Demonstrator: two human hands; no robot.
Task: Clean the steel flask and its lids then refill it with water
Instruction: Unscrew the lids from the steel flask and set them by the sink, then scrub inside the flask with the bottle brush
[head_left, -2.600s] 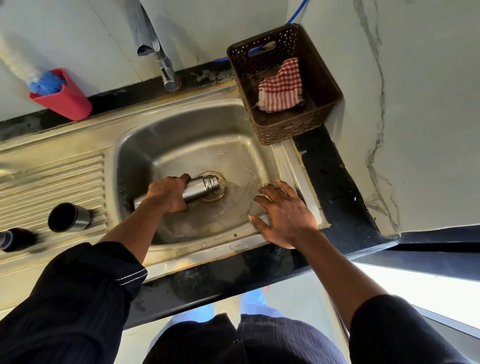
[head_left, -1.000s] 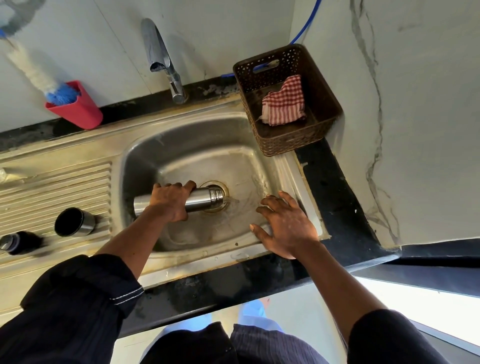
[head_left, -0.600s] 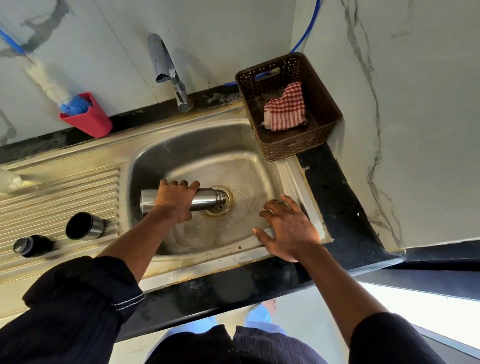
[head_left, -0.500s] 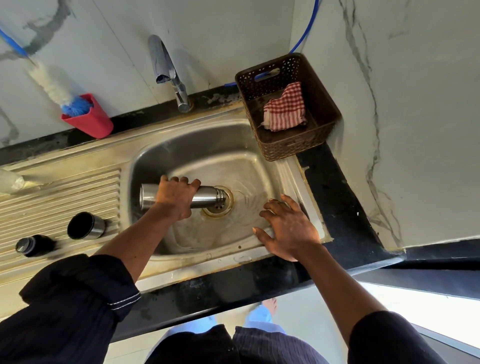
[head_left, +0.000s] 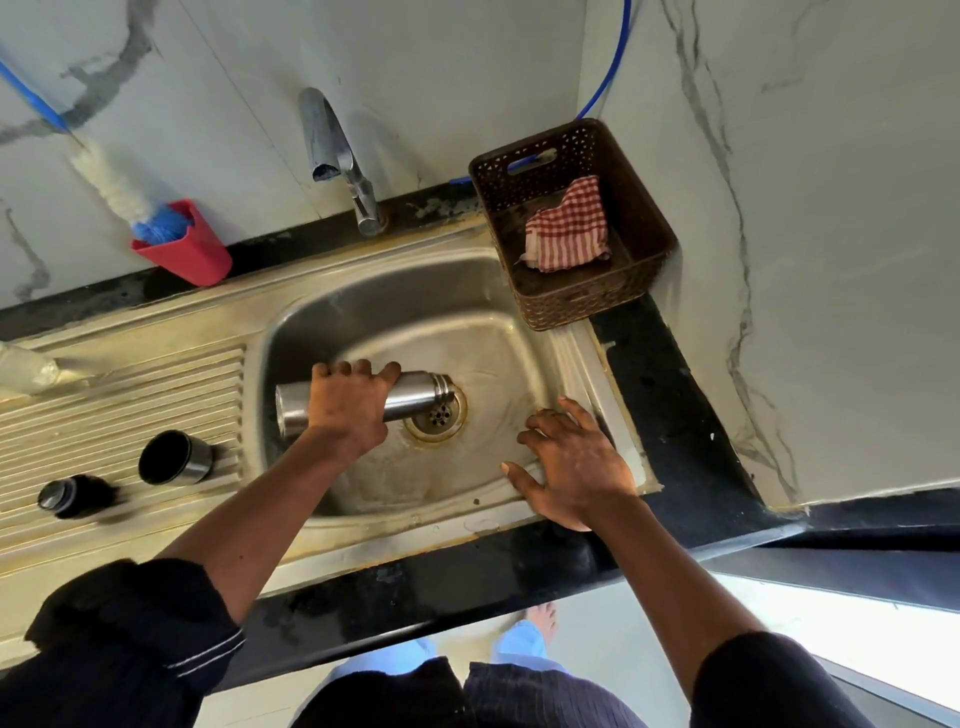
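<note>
Barely shifted, the right hand (head_left: 576, 467) stays spread flat on the sink (head_left: 395, 525) rim. The left hand (head_left: 348, 410) wraps the smooth cylindrical steel flask (head_left: 415, 397), now level, mouth over the drain (head_left: 436, 415) at centre. This looks like emptying rinse water; next it needs the curved tap (head_left: 332, 150) above.

Your left hand (head_left: 349, 408) reaches forward on a bare forearm, knuckles up, fingers curled over the flask (head_left: 415, 397) and gripping it on its side. Your right hand (head_left: 576, 467) is palm down, fingers straight and spread, resting at the near right edge of the sink (head_left: 415, 525). Both dark sleeves (head_left: 135, 623) are bunched near the elbows.
</note>
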